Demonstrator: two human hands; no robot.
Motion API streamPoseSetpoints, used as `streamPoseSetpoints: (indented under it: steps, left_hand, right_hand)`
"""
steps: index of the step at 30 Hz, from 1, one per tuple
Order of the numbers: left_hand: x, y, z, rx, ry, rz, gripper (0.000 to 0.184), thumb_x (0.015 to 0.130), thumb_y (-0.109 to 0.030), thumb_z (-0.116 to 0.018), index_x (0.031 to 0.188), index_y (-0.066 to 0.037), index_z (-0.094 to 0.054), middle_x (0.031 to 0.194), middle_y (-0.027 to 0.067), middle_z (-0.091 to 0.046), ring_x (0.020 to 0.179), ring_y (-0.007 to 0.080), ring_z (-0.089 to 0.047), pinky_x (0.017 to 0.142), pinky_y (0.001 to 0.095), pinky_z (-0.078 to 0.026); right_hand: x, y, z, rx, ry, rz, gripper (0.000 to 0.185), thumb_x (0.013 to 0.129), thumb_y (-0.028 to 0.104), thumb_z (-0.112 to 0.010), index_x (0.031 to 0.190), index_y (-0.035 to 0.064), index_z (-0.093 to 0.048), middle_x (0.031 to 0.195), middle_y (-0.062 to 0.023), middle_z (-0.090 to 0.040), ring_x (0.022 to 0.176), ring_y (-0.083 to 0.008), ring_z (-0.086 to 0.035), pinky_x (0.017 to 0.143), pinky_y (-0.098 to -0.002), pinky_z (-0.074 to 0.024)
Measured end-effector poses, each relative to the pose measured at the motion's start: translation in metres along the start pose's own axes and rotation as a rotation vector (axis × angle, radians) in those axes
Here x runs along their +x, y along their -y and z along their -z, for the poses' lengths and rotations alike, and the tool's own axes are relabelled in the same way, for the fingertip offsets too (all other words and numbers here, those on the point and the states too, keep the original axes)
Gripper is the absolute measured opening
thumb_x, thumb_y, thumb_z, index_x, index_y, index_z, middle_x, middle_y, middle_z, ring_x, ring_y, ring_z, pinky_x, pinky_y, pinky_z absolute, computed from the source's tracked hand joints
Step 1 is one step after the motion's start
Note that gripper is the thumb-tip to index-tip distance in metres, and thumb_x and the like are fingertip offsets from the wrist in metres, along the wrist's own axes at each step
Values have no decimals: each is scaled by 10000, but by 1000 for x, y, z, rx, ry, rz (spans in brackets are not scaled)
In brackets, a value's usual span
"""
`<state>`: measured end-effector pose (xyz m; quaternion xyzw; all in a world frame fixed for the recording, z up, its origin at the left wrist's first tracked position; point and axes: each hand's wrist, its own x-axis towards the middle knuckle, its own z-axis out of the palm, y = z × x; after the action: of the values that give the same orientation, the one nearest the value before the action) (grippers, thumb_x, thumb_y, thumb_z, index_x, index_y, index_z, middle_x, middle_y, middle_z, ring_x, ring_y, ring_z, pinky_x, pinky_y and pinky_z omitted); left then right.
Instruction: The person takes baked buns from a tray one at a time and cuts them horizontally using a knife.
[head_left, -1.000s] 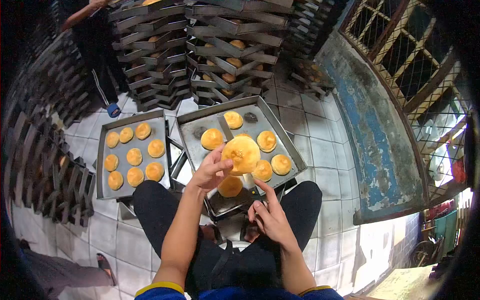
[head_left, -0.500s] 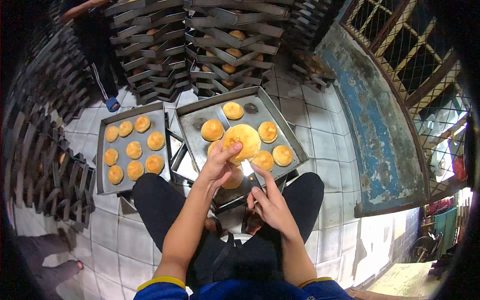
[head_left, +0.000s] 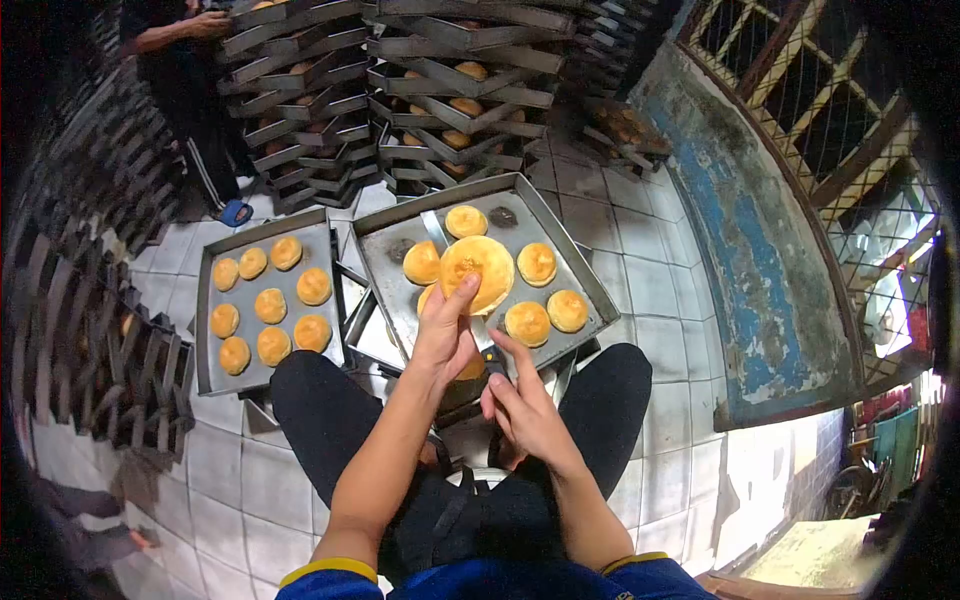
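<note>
My left hand [head_left: 443,335] is closed on a round golden pastry [head_left: 478,262], its thumb on top. Under the pastry runs the metal blade of a spatula-like tool [head_left: 480,334]; its tip shows beyond the pastry's upper left side. My right hand [head_left: 530,418] is wrapped round the tool's dark handle, index finger stretched along it. Both hands are over the near part of a metal tray [head_left: 552,222], where several golden pastries [head_left: 537,264] lie. Part of another pastry is hidden behind my left hand.
A second tray [head_left: 245,301] with several pastries stands at the left. Stacked trays [head_left: 470,38] holding pastries rise ahead. A person [head_left: 185,110] stands at the upper left, and another person's leg [head_left: 90,500] shows lower left. A peeling blue wall [head_left: 750,300] is at the right.
The held pastry and my left hand have shifted slightly, and the tool tip now shows beyond the pastry. My right hand has moved a little left. At the upper left, more of the person's hands shows.
</note>
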<state>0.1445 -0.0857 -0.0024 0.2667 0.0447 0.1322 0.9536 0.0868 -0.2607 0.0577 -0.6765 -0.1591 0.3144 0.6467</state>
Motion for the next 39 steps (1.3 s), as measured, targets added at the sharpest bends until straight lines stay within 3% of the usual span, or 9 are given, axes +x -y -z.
streamPoseSetpoints:
  steps: [14, 19, 24, 27, 28, 30, 33, 35, 39]
  left_hand:
    - [30, -7, 53, 79, -282, -101, 426, 1016, -131, -774, 1391, -62, -582, 1296, 76, -700, 1155, 212, -705, 1002, 393, -587]
    - [76, 36, 90, 94, -314, 105, 458, 1006, -147, -774, 1406, -54, -571, 1298, 90, -703, 1184, 238, -708, 998, 416, -590]
    - [171, 95, 63, 173, -193, 166, 544, 987, -160, -785, 1445, -52, -513, 1344, 135, -679, 1208, 274, -696, 1008, 438, -581]
    - [221, 96, 27, 212, -217, 117, 725, 985, -222, -790, 1567, -58, -390, 1411, 178, -635, 1320, 308, -626, 1120, 473, -500]
    - [234, 93, 21, 433, -359, 219, 772, 986, -240, -782, 1604, -61, -355, 1450, 211, -600, 1356, 333, -596, 1152, 484, -469]
    - [232, 97, 23, 940, -438, 46, 881, 986, -286, -749, 1682, -57, -260, 1560, 288, -472, 1432, 385, -518, 1212, 497, -406]
    - [141, 73, 0, 1160, -214, -314, 843, 980, -236, -744, 1656, -19, -290, 1586, 267, -430, 1451, 378, -487, 1232, 482, -378]
    - [59, 54, 8, 1274, -242, -479, 818, 957, -184, -751, 1624, 10, -319, 1536, 239, -459, 1428, 376, -491, 1231, 478, -376]
    - [-56, 27, 74, 1567, -533, -384, 808, 899, -134, -766, 1571, 35, -349, 1462, 247, -465, 1354, 401, -491, 1177, 492, -390]
  right_hand:
    - [-73, -27, 76, 30, 147, -181, 579, 1159, 237, -501, 1694, 171, -292, 811, -48, -606, 527, -61, -420, 491, -208, -336]
    - [-102, -53, 110, 155, -316, -26, 578, 1143, 189, -504, 1678, 147, -289, 771, -79, -624, 457, -59, -416, 435, -207, -322]
    - [-91, -83, 120, 223, -394, 105, 596, 1149, 230, -499, 1683, 176, -240, 732, -92, -611, 395, -77, -402, 364, -215, -328]
    - [-92, -84, 122, 236, -377, 101, 605, 1150, 231, -503, 1688, 177, -230, 730, -95, -608, 395, -79, -401, 361, -217, -322]
    - [-93, -83, 124, 262, -379, 102, 625, 1145, 247, -518, 1691, 176, -222, 724, -96, -600, 394, -79, -390, 357, -220, -317]
    - [-95, -86, 128, 303, -377, 126, 639, 1139, 258, -530, 1692, 177, -219, 720, -97, -596, 392, -79, -382, 354, -220, -313]
    - [-95, -91, 131, 418, -386, 168, 690, 1127, 296, -587, 1694, 171, -214, 728, -105, -605, 401, -85, -412, 360, -222, -340]
    - [-91, -92, 131, 463, -419, 197, 683, 1117, 286, -564, 1696, 182, -219, 708, -92, -578, 392, -76, -362, 350, -217, -296]
    - [-91, -89, 133, 438, -377, 159, 676, 1117, 297, -563, 1695, 187, -231, 696, -84, -570, 391, -70, -362, 345, -215, -297]
